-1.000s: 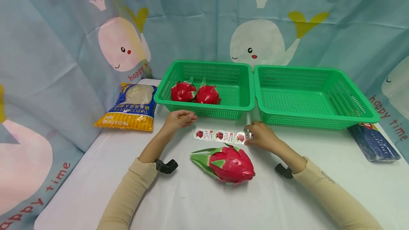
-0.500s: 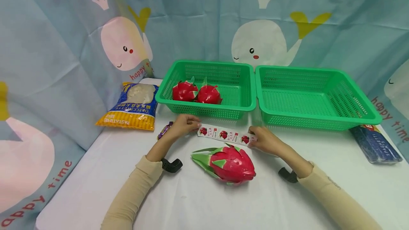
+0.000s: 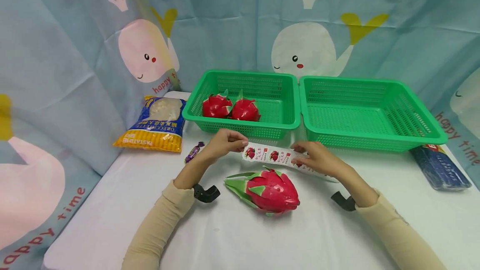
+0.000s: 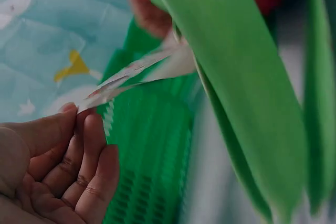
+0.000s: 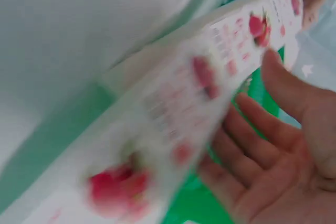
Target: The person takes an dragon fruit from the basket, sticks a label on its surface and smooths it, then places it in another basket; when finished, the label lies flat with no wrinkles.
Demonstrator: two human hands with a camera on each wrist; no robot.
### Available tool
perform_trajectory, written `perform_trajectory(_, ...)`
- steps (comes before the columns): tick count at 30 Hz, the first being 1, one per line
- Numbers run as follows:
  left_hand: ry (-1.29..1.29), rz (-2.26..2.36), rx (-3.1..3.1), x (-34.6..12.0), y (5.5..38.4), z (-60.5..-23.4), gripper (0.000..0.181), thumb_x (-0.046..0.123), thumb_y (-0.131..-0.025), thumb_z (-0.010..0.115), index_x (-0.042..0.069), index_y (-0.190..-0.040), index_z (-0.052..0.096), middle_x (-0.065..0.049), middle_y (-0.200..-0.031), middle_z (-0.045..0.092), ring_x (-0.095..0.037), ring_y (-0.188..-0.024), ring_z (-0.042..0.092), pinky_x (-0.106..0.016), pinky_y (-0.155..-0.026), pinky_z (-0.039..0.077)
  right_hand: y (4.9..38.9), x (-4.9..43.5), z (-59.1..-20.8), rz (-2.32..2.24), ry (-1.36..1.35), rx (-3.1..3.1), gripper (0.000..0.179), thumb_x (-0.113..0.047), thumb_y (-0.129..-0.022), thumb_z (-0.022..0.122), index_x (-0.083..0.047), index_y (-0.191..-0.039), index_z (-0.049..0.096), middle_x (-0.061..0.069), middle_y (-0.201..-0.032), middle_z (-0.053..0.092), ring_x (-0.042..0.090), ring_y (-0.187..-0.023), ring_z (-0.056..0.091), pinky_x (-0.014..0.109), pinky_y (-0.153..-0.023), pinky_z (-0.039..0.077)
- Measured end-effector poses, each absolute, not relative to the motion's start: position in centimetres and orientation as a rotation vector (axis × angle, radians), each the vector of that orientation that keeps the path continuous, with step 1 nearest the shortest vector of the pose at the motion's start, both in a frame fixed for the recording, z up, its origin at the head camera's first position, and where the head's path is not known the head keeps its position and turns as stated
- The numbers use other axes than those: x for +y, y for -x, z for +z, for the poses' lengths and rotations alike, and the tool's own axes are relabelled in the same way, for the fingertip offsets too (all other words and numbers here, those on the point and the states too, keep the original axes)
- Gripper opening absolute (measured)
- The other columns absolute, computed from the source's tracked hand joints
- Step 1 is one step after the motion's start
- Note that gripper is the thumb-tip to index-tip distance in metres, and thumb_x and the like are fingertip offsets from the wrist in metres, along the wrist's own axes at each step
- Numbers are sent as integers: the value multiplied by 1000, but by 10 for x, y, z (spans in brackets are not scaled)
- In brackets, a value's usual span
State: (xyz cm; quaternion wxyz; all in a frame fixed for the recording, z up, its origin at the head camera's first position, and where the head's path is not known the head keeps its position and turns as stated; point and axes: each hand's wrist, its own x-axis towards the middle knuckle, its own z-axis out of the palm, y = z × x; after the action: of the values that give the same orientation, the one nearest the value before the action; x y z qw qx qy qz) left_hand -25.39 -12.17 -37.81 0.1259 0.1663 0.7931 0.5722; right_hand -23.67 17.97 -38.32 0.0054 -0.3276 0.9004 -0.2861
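Observation:
A strip of dragon fruit stickers (image 3: 275,156) is stretched between both hands over the table. Thumb and forefinger of my left hand (image 3: 224,143) pinch its left end, as the left wrist view also shows at the strip's tip (image 4: 97,96). My right hand (image 3: 319,159) is at the strip's right part, thumb and fingers spread apart along its edge in the right wrist view; the tail runs on past the hand. A large red dragon fruit (image 3: 273,191) with green leaves lies just in front of the strip. Its leaf (image 4: 231,77) covers much of the left wrist view.
Two green baskets stand behind: the left basket (image 3: 240,125) holds two dragon fruits (image 3: 244,111), and beside it is the right basket (image 3: 375,143). A pasta bag (image 3: 153,126) and a purple-wrapped candy (image 3: 194,152) lie left, a blue spaghetti pack (image 3: 442,168) right.
The left hand has taken hold of the sticker strip's left end. The strip has come up and shifted right, with more of its tail showing past the right hand, whose fingers have loosened.

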Motion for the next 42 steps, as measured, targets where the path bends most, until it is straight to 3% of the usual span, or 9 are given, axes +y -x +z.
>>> perform_trajectory(3, -559, 1659, 2270, -111, 251, -370, 22, 10, -89, 60, -7, -102, 65, -13, -90, 69, -15, -77, 66, -38, -80, 55, 236, 163, -375, -1088, 1229, 2846, 31, -9, -79, 71, -1, -108, 62, 13, -107, 66, 27, -105, 61, 44, -88, 50)
perform_trajectory(6, -622, 1665, 2223, -101, 249, -363, 23, 9, -90, 58, -8, -104, 64, -17, -95, 68, -15, -79, 66, -37, -80, 55, 234, 145, -367, -1254, 1428, 2767, 30, -5, -77, 72, -5, -106, 63, 9, -109, 65, 22, -108, 59, 39, -91, 49)
perform_trajectory(10, -624, 1704, 2147, -92, 248, -357, 23, 7, -90, 57, -9, -104, 62, -14, -94, 69, -10, -76, 66, -36, -81, 55, 235, 130, -363, -1392, 1500, 2621, 29, -7, -79, 70, -7, -107, 62, 4, -104, 66, 16, -99, 62, 32, -88, 51)
perform_trajectory(16, -530, 1791, 2010, -88, 245, -352, 25, 4, -90, 56, -13, -107, 59, 3, -79, 67, -10, -73, 64, -37, -83, 54, 237, 126, -367, -1567, 1515, 2546, 27, 1, -76, 70, -1, -103, 64, 9, -96, 67, 16, -89, 64, 27, -78, 55)
perform_trajectory(23, -465, 1836, 1971, -86, 243, -348, 26, 4, -89, 57, -14, -109, 58, 2, -83, 69, -10, -75, 66, -41, -84, 53, 239, 126, -368, -1682, 1642, 2471, 24, 9, -73, 70, -2, -95, 68, 11, -91, 67, 15, -86, 62, 21, -73, 53)
perform_trajectory(28, -414, 1797, 2080, -88, 246, -355, 25, 6, -88, 60, -10, -106, 62, 2, -80, 68, -15, -74, 65, -38, -82, 55, 237, 126, -370, -1689, 1553, 2536, 19, 10, -73, 69, -3, -87, 68, 13, -93, 63, 17, -93, 57, 19, -76, 49)
perform_trajectory(33, -355, 1750, 2196, -97, 255, -371, 24, 6, -87, 61, -10, -105, 63, -3, -81, 69, -12, -71, 65, -46, -86, 51, 235, 129, -368, -1706, 1401, 2602, 15, 7, -76, 67, -3, -87, 67, 11, -92, 64, 12, -96, 55, 17, -86, 47)
perform_trajectory(39, -265, 1669, 2359, -111, 269, -394, 23, 3, -87, 60, -12, -104, 64, -23, -97, 68, -16, -73, 67, -44, -83, 53, 236, 136, -360, -1716, 1098, 2596, 7, -3, -85, 63, -1, -91, 66, 12, -91, 65, 3, -84, 60, 18, -74, 51)
perform_trajectory(42, -314, 1431, 2601, -118, 269, -398, 20, 6, -87, 60, -8, -100, 67, -22, -97, 68, -18, -77, 67, -35, -76, 56, 237, 140, -355, -1658, 931, 2570, 12, -12, -87, 62, -2, -94, 66, 12, -95, 66, 6, -80, 64, 21, -68, 51)
